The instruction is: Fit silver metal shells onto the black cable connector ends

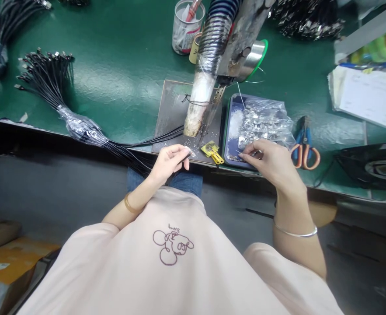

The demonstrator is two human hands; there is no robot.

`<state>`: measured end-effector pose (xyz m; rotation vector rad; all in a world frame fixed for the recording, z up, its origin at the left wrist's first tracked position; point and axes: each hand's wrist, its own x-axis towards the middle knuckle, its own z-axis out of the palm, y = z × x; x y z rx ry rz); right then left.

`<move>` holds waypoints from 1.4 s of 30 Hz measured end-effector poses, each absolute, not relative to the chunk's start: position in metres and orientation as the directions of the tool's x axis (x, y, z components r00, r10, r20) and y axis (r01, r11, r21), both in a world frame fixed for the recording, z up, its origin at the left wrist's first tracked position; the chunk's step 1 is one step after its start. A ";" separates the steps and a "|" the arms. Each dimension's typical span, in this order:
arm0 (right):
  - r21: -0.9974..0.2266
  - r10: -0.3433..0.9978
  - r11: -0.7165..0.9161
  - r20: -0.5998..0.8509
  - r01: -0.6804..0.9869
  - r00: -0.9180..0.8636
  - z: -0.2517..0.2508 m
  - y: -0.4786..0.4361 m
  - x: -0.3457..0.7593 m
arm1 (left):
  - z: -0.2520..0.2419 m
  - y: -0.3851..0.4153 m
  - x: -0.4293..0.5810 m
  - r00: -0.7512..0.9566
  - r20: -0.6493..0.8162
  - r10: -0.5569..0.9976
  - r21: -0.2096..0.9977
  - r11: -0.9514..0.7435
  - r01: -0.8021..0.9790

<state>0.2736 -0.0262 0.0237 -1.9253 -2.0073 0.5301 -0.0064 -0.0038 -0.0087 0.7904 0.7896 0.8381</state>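
My left hand [173, 161] is closed in a pinch on the end of a black cable [186, 156], just over the front edge of a grey board [171, 105]. Other black cables of a bound bundle [84, 129] run in from the left and pass under the wrist. At the front of a blue tray [227, 148], my right hand [271, 162] pinches thumb and fingers together. A thin, pale metallic sliver shows at its fingertips, too small to name. Small shiny metal parts in a clear plastic bag [265, 120] lie in the tray. Between the hands is a yellow clip-like piece [213, 152].
Over the board hangs a taped ribbed hose [203, 87] beside a metal stand with a wire spool [253, 61]. Orange-handled pliers [306, 148] lie right of the tray. A cup [188, 28] stands behind; papers [370, 94] and a black device [373, 166] are at right.
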 end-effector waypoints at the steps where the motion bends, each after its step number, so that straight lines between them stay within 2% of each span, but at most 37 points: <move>1: -0.435 0.998 0.043 -0.021 0.899 -0.058 0.023 -0.027 0.273 | -0.009 -0.004 -0.006 0.440 -0.277 0.854 0.840 0.437 -0.322; 5: -0.266 0.999 0.035 -0.015 0.963 -0.040 0.021 -0.029 0.270 | -0.009 -0.003 -0.005 0.451 -0.262 0.854 0.847 0.427 -0.316; 7: -0.241 0.999 0.033 -0.009 0.970 -0.036 0.020 -0.029 0.268 | -0.010 -0.003 -0.005 0.463 -0.253 0.849 0.851 0.423 -0.311; 11: -0.355 0.999 0.040 0.038 0.934 -0.029 0.023 -0.032 0.262 | -0.011 -0.003 -0.006 0.473 -0.252 0.844 0.861 0.419 -0.289; 15: -0.515 0.951 -0.002 0.264 0.857 0.161 0.034 -0.043 0.247 | -0.009 -0.003 -0.005 0.469 -0.258 0.844 0.875 0.411 -0.257; 17: -0.615 0.904 -0.014 0.329 0.789 0.273 0.038 -0.050 0.234 | -0.007 -0.003 -0.005 0.456 -0.253 0.853 0.893 0.387 -0.230; 20: -0.789 0.884 0.060 0.327 0.612 0.334 0.036 -0.058 0.208 | -0.004 -0.003 -0.003 0.421 -0.228 0.878 0.926 0.329 -0.185; 22: -0.798 0.869 0.139 0.382 0.586 0.315 0.030 -0.060 0.187 | -0.003 -0.004 -0.001 0.391 -0.199 0.899 0.944 0.282 -0.169; 25: -0.682 0.811 0.291 0.548 0.671 0.206 0.019 -0.061 0.161 | -0.003 -0.006 0.001 0.350 -0.149 0.925 0.959 0.221 -0.176; 27: -0.625 0.806 0.345 0.580 0.700 0.121 0.013 -0.060 0.150 | -0.002 -0.008 0.002 0.323 -0.125 0.938 0.964 0.192 -0.184; 30: -0.677 0.824 0.282 0.533 0.679 0.190 0.007 -0.056 0.145 | -0.002 -0.011 0.003 0.294 -0.103 0.950 0.970 0.162 -0.183; 33: -0.850 0.869 0.189 0.378 0.492 0.319 0.004 -0.052 0.147 | -0.002 -0.011 0.003 0.287 -0.076 0.955 0.971 0.136 -0.195; 35: -0.921 0.920 0.152 0.264 0.358 0.290 0.003 -0.050 0.149 | -0.002 -0.012 0.003 0.283 -0.063 0.957 0.972 0.123 -0.200; 38: -0.948 0.954 0.112 0.186 0.297 0.234 0.003 -0.049 0.150 | -0.003 -0.013 0.004 0.275 -0.060 0.960 0.977 0.113 -0.181; 42: -0.956 0.959 0.101 0.167 0.274 0.230 0.001 -0.049 0.149 | -0.005 -0.015 0.004 0.261 -0.034 0.965 0.988 0.071 -0.136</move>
